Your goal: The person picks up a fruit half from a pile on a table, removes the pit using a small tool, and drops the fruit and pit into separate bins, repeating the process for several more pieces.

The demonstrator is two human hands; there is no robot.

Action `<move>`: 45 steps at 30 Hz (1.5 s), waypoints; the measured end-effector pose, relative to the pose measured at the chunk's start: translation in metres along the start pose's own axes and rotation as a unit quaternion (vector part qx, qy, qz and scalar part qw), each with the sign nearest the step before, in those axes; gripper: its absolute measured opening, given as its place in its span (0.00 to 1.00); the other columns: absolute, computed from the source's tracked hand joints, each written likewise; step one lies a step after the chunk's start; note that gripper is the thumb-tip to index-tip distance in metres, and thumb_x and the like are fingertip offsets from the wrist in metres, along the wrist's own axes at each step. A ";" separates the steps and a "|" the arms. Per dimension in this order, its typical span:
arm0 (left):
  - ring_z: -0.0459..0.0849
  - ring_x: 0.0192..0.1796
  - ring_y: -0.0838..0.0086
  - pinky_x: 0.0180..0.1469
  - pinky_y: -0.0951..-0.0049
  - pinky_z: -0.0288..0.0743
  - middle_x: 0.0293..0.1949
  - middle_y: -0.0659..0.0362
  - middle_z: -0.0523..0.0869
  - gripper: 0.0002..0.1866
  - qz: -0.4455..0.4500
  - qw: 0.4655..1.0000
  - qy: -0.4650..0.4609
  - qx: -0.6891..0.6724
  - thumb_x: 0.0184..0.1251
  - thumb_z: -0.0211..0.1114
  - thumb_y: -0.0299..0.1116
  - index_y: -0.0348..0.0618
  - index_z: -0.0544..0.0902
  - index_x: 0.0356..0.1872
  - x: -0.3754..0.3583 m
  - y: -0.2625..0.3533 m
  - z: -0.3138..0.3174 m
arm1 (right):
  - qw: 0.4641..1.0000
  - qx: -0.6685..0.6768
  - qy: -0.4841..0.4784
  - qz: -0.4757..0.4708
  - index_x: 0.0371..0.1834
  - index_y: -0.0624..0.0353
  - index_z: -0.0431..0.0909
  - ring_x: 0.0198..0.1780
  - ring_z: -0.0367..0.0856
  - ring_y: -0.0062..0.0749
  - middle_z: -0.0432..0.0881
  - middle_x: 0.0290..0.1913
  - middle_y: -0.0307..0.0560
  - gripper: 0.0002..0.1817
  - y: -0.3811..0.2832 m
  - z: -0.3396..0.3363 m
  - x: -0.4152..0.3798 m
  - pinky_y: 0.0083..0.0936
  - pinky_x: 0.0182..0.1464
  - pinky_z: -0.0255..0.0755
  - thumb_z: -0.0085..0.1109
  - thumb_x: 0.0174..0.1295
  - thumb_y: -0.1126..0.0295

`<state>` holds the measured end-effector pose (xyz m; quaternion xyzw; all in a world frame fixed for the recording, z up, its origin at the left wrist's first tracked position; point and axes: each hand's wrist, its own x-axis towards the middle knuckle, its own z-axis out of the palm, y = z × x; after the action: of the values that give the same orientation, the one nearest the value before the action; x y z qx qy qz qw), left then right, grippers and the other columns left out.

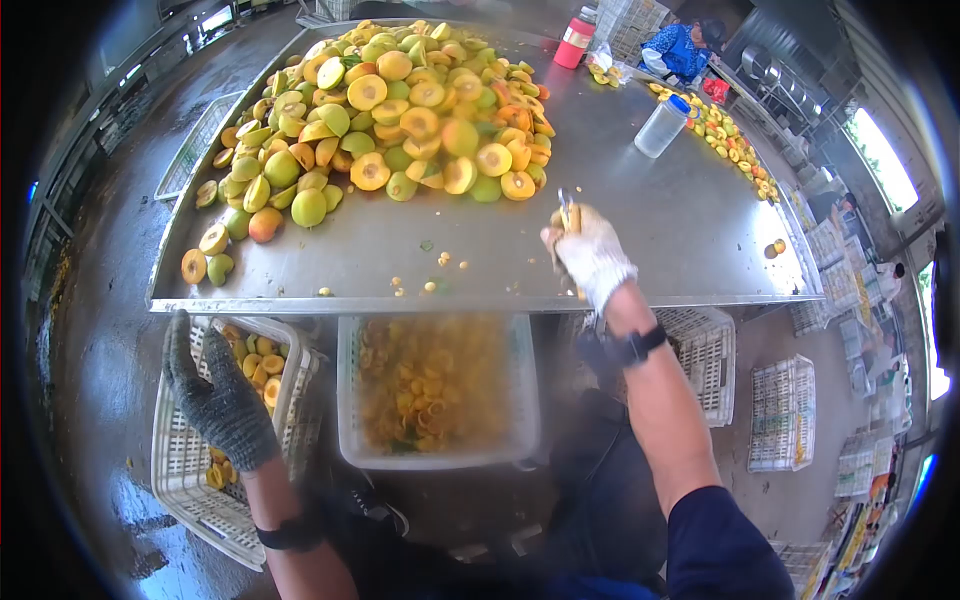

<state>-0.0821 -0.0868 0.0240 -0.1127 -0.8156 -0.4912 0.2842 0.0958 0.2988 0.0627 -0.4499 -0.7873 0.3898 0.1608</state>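
Note:
In a grey knit glove, my left hand (222,395) is open, fingers stretched upward, over a white plastic crate (180,490) with halved yellow peaches (262,362) in it. Its fingertips come up near the front edge of the metal table. My right hand (592,250) wears a white glove and is closed around a small metal-tipped tool (567,205), the tip pointing away from me; I cannot tell its exact kind. Left of that hand, a large pile of peach halves (368,93) covers the far left of the metal table (480,240).
Below the table edge stands a pale tub (440,460) of peach pieces, and another white crate (718,375) is at right. A clear blue-lidded jar (655,135) and a pink bottle (574,42) stand on the table. Someone in blue (675,52) works at the far side.

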 end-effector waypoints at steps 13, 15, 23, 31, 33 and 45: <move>0.84 0.57 0.73 0.64 0.70 0.77 0.57 0.52 0.88 0.17 -0.165 0.950 -0.194 -0.182 0.75 0.64 0.26 0.32 0.84 0.62 -0.013 0.031 0.047 | 0.982 -0.186 -0.022 -0.007 0.49 0.59 0.80 0.36 0.88 0.37 0.88 0.34 0.49 0.25 0.002 0.058 0.157 0.34 0.41 0.81 0.76 0.55 0.55; 0.84 0.56 0.73 0.63 0.70 0.78 0.56 0.53 0.89 0.17 -0.197 0.937 -0.199 -0.210 0.75 0.63 0.26 0.32 0.85 0.61 -0.016 0.034 0.052 | 0.982 -0.082 -0.155 0.068 0.44 0.57 0.80 0.28 0.84 0.30 0.85 0.29 0.44 0.20 0.002 0.045 0.139 0.30 0.32 0.78 0.77 0.58 0.57; 0.85 0.57 0.69 0.63 0.69 0.78 0.56 0.52 0.88 0.16 -0.170 0.889 -0.304 -0.299 0.74 0.67 0.29 0.32 0.86 0.57 -0.042 0.037 0.060 | 0.971 -0.004 -0.229 0.066 0.45 0.55 0.82 0.24 0.77 0.25 0.82 0.28 0.39 0.16 -0.002 0.022 0.062 0.26 0.27 0.71 0.74 0.65 0.58; 0.70 0.76 0.62 0.76 0.62 0.66 0.77 0.48 0.69 0.46 -0.044 0.791 -0.398 -0.463 0.68 0.75 0.35 0.34 0.57 0.81 -0.083 0.076 0.066 | 0.826 0.483 -0.267 0.111 0.56 0.56 0.77 0.26 0.79 0.24 0.81 0.36 0.41 0.17 -0.050 0.066 -0.112 0.20 0.21 0.73 0.63 0.72 0.59; 0.67 0.77 0.61 0.77 0.61 0.64 0.78 0.47 0.65 0.49 -0.019 0.798 -0.415 -0.437 0.68 0.75 0.36 0.34 0.54 0.83 -0.079 0.089 0.052 | 0.781 0.551 -0.249 0.156 0.55 0.57 0.77 0.27 0.80 0.23 0.81 0.36 0.40 0.15 -0.070 0.073 -0.151 0.21 0.22 0.74 0.61 0.75 0.59; 0.82 0.59 0.60 0.67 0.56 0.76 0.52 0.51 0.84 0.39 -0.406 0.560 -0.218 -0.689 0.80 0.46 0.69 0.40 0.76 0.66 -0.071 0.061 0.047 | 0.941 0.143 -0.208 -0.227 0.52 0.60 0.78 0.42 0.85 0.42 0.85 0.39 0.49 0.16 -0.056 0.067 -0.160 0.35 0.45 0.77 0.52 0.80 0.57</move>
<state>-0.0123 -0.0096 0.0112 -0.0349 -0.2258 -0.9276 -0.2956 0.1098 0.1181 0.0774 -0.1403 -0.8203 0.5364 0.1403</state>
